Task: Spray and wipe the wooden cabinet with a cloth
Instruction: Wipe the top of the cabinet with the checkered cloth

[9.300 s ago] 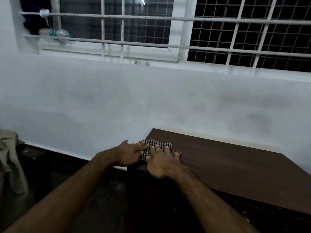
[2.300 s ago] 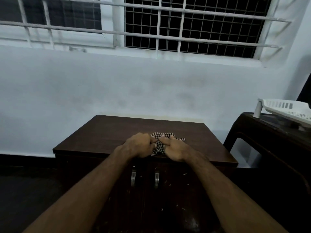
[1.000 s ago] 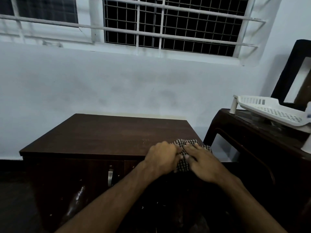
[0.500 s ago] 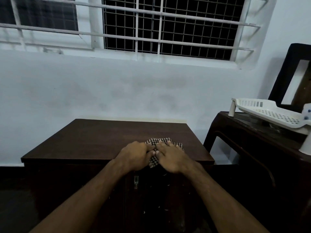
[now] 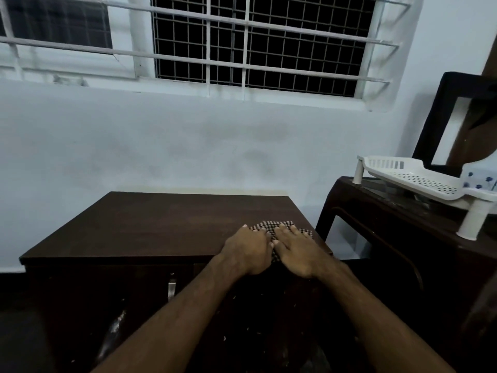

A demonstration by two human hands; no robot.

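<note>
A dark wooden cabinet (image 5: pixel 161 224) fills the lower middle of the frame, its flat top set against a pale wall (image 5: pixel 188 146). Near the top's right front corner lies a checked cloth (image 5: pixel 271 227), bunched under two hands. The left hand (image 5: pixel 248 250) and the right hand (image 5: pixel 297 251) sit side by side, touching, fingers laid forward flat over the cloth and pressing it onto the wood. A metal handle (image 5: pixel 171 288) shows on the cabinet front, lower left of the hands. At the right of the frame a white perforated rack (image 5: pixel 419 181) stands on a dark side table (image 5: pixel 398 219). A barred window (image 5: pixel 255 41) spans the top.
</note>
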